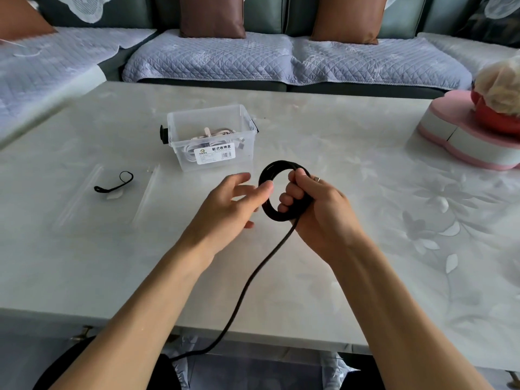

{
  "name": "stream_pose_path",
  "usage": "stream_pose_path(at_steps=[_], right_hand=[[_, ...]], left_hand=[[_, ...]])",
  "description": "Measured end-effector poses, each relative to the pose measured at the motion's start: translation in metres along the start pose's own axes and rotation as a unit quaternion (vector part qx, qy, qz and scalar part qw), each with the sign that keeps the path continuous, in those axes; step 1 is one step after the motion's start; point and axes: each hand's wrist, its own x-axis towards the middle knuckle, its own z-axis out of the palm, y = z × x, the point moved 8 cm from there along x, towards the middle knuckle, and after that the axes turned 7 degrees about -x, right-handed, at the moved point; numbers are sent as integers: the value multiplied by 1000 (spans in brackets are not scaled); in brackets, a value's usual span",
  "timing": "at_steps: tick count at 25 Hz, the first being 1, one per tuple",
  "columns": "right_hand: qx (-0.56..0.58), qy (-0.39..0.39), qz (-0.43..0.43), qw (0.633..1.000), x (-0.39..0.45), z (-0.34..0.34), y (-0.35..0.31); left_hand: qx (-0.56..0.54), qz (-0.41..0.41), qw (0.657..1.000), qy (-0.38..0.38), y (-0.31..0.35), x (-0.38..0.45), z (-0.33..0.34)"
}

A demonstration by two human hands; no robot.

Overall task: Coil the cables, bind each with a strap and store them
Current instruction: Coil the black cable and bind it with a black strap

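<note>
My right hand [315, 205] grips a black cable [268, 175] wound into a round coil above the table's middle. The cable's loose tail [253, 277] runs down from the coil, across the table and over its near edge. My left hand [235, 202] hovers just left of the coil with fingers relaxed, its fingertips close to the coil's left side; I cannot tell whether they touch it. A black strap [114, 182] lies on the table to the left. A clear plastic box [211, 137] with white coiled cables inside stands behind the hands.
A clear flat lid or sleeve [98, 198] lies under the strap at the left. A pink heart-shaped box [464, 136] with a red object on it sits at the right edge. A sofa with cushions runs behind the pale table [365, 170].
</note>
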Motion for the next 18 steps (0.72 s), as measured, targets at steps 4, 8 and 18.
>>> stream_pose_path(at_steps=[4, 8, 18], right_hand=[[8, -57, 18, 998, -3, 11, 3], [40, -31, 24, 998, -3, 9, 4], [94, 126, -47, 986, 7, -19, -8]], left_hand=[[13, -15, 999, -39, -3, 0, 8], [-53, -9, 996, -71, 5, -3, 5], [36, -45, 993, -102, -7, -19, 16]])
